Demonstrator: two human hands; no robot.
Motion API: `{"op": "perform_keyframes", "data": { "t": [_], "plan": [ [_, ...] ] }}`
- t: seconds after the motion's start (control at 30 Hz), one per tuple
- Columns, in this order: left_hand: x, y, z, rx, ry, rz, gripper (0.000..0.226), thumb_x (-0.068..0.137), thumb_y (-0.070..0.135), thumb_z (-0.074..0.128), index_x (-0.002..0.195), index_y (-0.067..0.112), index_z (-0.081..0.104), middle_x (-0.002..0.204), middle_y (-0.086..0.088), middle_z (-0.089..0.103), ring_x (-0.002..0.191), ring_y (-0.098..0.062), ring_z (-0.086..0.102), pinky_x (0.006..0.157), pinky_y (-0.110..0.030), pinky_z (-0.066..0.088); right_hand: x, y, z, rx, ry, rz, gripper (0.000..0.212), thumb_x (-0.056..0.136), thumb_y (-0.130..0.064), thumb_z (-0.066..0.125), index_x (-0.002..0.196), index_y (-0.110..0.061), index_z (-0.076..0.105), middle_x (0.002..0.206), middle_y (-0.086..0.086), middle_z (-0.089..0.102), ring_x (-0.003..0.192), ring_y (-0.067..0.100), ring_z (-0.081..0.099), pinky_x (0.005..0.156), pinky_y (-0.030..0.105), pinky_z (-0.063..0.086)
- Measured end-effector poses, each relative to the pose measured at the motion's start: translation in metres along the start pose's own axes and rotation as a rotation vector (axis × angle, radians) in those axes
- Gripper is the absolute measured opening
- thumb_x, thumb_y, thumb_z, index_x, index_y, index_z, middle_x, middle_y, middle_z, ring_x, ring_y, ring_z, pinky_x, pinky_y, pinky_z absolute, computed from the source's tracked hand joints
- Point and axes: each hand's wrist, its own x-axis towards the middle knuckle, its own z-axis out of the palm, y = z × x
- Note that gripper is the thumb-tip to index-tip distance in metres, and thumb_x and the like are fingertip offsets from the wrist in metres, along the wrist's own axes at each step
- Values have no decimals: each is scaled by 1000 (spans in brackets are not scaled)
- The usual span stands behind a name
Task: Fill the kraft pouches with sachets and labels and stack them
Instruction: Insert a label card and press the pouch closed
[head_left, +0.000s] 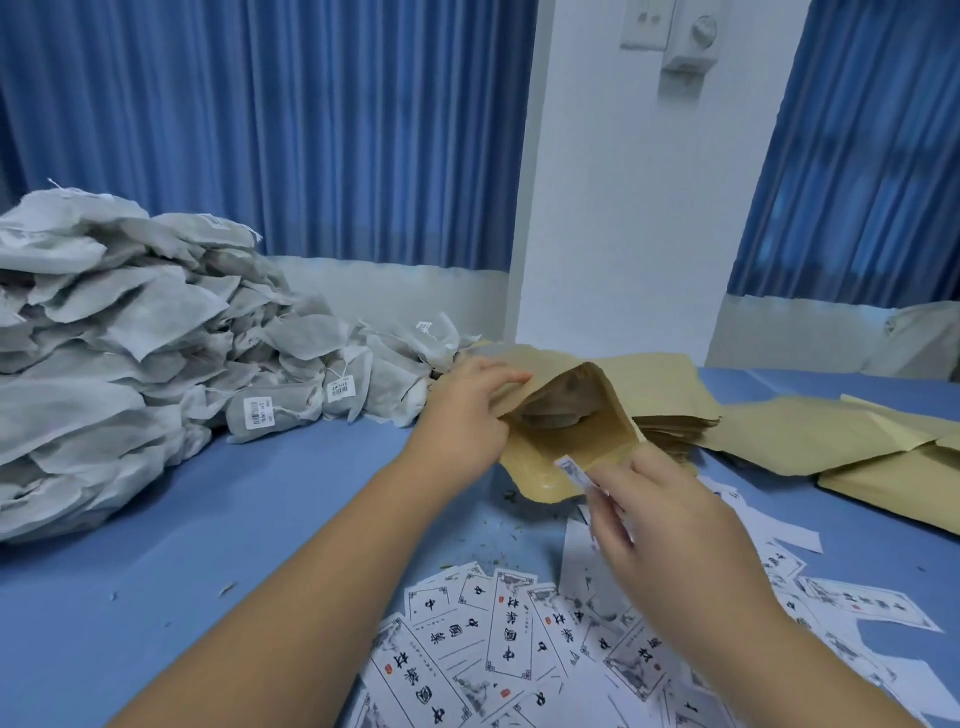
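My left hand grips the upper lip of a kraft pouch and holds its mouth open toward me. A grey sachet lies inside the pouch. My right hand pinches a white printed label just in front of the pouch's mouth, its tip near the lower lip. Several loose printed labels are spread on the blue table under my right forearm.
A big heap of grey sachets fills the left side of the table. A stack of empty kraft pouches lies behind the held pouch, with more kraft pouches at the right. Blue curtains and a white wall stand behind.
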Motion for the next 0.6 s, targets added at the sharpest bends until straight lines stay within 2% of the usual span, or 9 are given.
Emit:
{"op": "perform_keyframes", "data": {
  "t": [0.1, 0.2, 0.27, 0.33, 0.4, 0.47, 0.53, 0.6],
  "plan": [
    [0, 4, 6, 79, -16, -13, 64, 75, -18, 49, 125, 18, 63, 140, -2, 42, 131, -14, 38, 90, -4, 22, 21, -9, 7, -149, -155, 32, 30, 60, 4, 77, 59, -11, 51, 67, 0, 39, 52, 21, 34, 37, 22, 20],
    [1, 7, 11, 91, -4, -26, 61, 78, -15, 49, 126, 20, 62, 143, 0, 39, 130, -11, 37, 84, 0, 19, 44, -12, 22, -292, -274, 56, 20, 76, -3, 61, 81, -20, 50, 84, 0, 33, 74, 20, 37, 43, 26, 12],
    [3, 10, 13, 87, 3, -27, 59, 78, -13, 49, 126, 20, 62, 141, 1, 41, 124, -6, 38, 81, 3, 18, 59, -15, 30, -366, -348, 79, 20, 81, -14, 60, 100, -20, 58, 96, 1, 44, 91, 20, 46, 45, 25, 13],
    [4, 13, 13, 56, 8, -34, 57, 79, -9, 48, 128, 18, 61, 138, 1, 44, 121, -6, 40, 84, 3, 19, 70, -16, 40, -388, -356, 80, 24, 84, -22, 61, 108, -21, 60, 105, 1, 53, 98, 20, 52, 46, 25, 17],
    [4, 16, 14, 17, 12, -37, 55, 82, -6, 45, 131, 16, 59, 136, -1, 47, 124, -11, 42, 91, -4, 21, 77, -15, 48, -338, -361, 108, 21, 85, -20, 57, 106, -22, 62, 103, 1, 58, 94, 22, 57, 47, 24, 21],
    [5, 19, 14, -11, 17, -27, 56, 83, -7, 43, 133, 15, 58, 136, -3, 50, 127, -14, 43, 96, -6, 22, 84, -12, 56, -265, -359, 139, 15, 85, -14, 53, 95, -20, 63, 97, 2, 62, 85, 24, 61, 48, 25, 25],
    [4, 22, 13, -46, 26, -18, 58, 84, -10, 40, 133, 14, 58, 137, -3, 52, 128, -15, 43, 98, -3, 22, 89, -8, 61, -189, -377, 167, 12, 85, -11, 51, 81, -19, 58, 91, 3, 66, 79, 25, 62, 52, 26, 32],
    [3, 24, 12, -73, 35, -5, 59, 83, -13, 37, 133, 11, 58, 137, -3, 53, 127, -14, 43, 92, 5, 18, 93, -5, 69, -154, -422, 183, 14, 88, -11, 48, 87, -18, 61, 95, 6, 68, 86, 26, 63, 60, 28, 41]
  ]
}}
